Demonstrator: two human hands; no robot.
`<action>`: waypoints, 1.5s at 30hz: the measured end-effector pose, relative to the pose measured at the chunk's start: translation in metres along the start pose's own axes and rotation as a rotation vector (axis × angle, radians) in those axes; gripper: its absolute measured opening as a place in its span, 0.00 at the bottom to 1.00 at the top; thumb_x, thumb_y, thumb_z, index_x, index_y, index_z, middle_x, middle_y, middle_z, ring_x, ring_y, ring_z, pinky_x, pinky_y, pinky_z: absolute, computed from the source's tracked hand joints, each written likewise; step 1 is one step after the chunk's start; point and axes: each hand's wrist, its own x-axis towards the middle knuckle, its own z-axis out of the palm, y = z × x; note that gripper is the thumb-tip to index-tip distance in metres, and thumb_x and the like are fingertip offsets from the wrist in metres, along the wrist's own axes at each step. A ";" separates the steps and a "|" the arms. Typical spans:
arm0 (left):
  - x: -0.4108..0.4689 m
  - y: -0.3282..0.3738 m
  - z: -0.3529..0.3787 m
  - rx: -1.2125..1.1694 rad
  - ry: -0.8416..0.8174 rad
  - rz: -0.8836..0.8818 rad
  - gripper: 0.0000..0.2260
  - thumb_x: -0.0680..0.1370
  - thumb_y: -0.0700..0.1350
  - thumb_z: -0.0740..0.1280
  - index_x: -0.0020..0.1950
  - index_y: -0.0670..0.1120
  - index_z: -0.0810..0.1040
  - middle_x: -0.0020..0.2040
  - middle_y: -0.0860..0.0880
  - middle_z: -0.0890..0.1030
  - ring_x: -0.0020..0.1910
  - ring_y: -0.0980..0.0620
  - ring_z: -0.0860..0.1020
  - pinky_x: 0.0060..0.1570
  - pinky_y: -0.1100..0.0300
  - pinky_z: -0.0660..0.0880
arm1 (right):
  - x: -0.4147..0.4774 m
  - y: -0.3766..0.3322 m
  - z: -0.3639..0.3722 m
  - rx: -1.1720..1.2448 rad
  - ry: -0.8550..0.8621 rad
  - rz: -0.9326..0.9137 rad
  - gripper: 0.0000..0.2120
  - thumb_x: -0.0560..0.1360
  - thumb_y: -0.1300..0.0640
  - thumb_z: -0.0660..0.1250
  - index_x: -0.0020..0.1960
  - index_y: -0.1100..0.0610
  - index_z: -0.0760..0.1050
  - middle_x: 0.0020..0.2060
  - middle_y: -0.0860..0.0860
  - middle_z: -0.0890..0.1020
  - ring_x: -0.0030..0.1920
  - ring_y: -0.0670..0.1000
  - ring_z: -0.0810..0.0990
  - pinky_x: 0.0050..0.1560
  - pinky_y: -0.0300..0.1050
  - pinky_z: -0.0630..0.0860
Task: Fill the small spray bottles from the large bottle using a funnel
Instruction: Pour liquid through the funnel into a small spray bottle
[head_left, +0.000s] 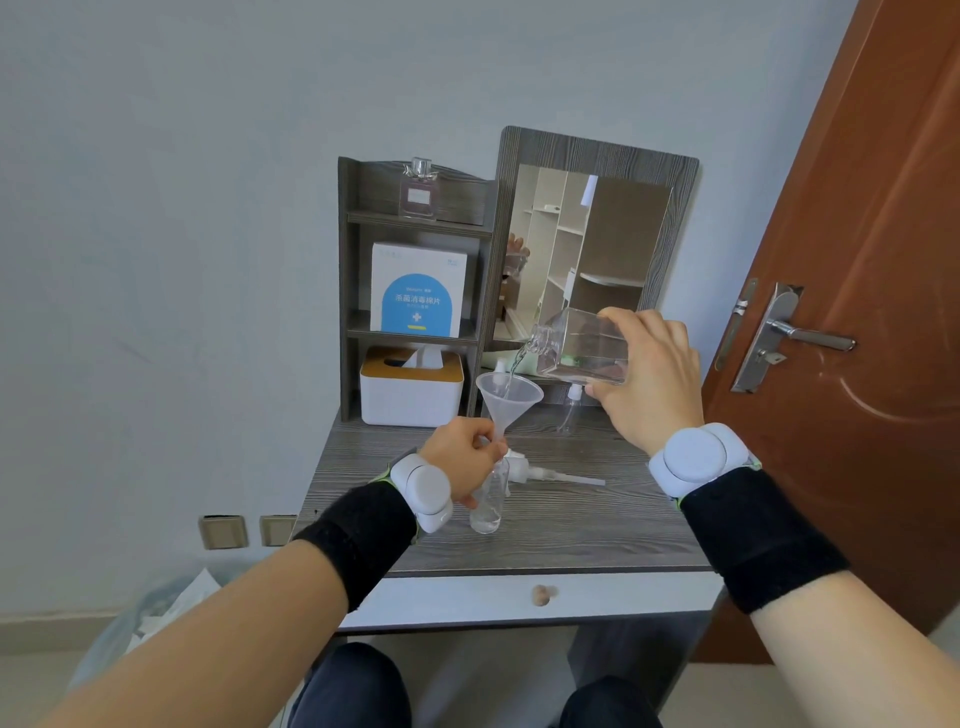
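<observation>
White box (418, 291) on mid level of shelf unit (347, 291): blue arch label w/ white Chinese chars 杀菌消毒棉片, white cross sign below; smaller print above & under too tiny to read. Perfume bottle (417, 189) on top level: pale label, text illegible

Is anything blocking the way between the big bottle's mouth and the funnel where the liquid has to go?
Nothing visible does. The large bottle, tilted in the right hand, pours a thin stream through open air into the funnel, which sits in the small bottle gripped by the left hand.
</observation>
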 end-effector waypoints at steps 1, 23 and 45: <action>0.000 0.000 0.000 0.000 0.000 -0.002 0.07 0.81 0.44 0.64 0.47 0.43 0.78 0.33 0.47 0.71 0.32 0.47 0.75 0.33 0.43 0.83 | 0.000 0.000 0.000 0.002 0.000 -0.001 0.37 0.67 0.54 0.79 0.72 0.45 0.67 0.63 0.48 0.73 0.65 0.56 0.67 0.62 0.57 0.69; -0.001 0.002 0.000 -0.008 -0.011 -0.003 0.07 0.81 0.45 0.64 0.44 0.46 0.77 0.36 0.47 0.74 0.35 0.46 0.78 0.36 0.43 0.83 | 0.001 0.000 -0.003 -0.009 0.009 -0.013 0.36 0.68 0.54 0.79 0.72 0.45 0.67 0.63 0.47 0.73 0.65 0.55 0.67 0.63 0.57 0.68; -0.001 0.002 0.000 -0.015 -0.011 -0.009 0.08 0.82 0.45 0.64 0.49 0.40 0.78 0.36 0.47 0.73 0.35 0.46 0.77 0.36 0.43 0.83 | 0.002 0.000 -0.008 -0.019 0.017 -0.027 0.36 0.68 0.54 0.79 0.72 0.46 0.67 0.64 0.47 0.73 0.66 0.55 0.67 0.64 0.55 0.66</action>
